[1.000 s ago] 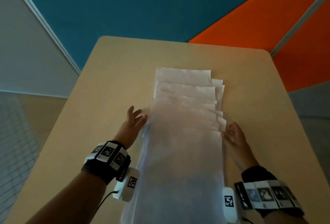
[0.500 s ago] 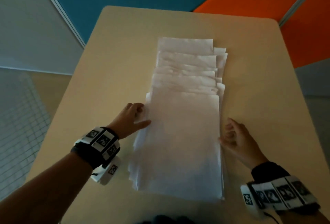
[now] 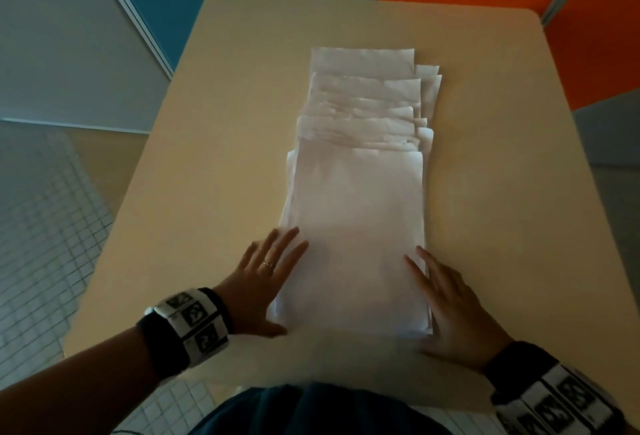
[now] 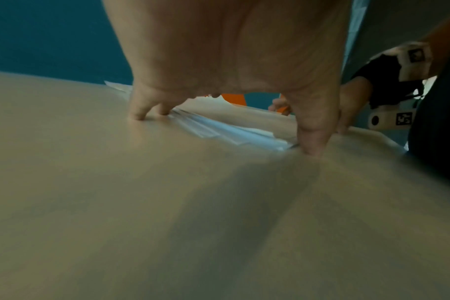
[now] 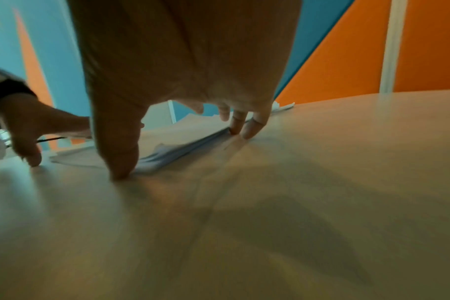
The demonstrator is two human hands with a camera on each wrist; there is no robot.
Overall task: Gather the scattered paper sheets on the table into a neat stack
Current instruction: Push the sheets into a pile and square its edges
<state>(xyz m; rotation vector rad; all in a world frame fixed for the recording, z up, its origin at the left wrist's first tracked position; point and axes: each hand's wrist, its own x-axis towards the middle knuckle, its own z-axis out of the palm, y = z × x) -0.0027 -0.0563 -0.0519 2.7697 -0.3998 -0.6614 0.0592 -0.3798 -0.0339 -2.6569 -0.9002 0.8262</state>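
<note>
The left hand (image 3: 260,282) lies with fingers straight and spread against the left edge of the white paper sheets (image 3: 356,226); the right hand (image 3: 453,310), fingers likewise extended, presses the right edge. The sheets lie overlapped lengthwise, fanned at the far end, mid beige table (image 3: 221,157).

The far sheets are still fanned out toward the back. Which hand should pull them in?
Probably the right hand: the far sheets stick out past the pile's right edge. The left hand lies flat at the near-left edge and can hold the pile steady. It's a close call; both are equally near.
</note>
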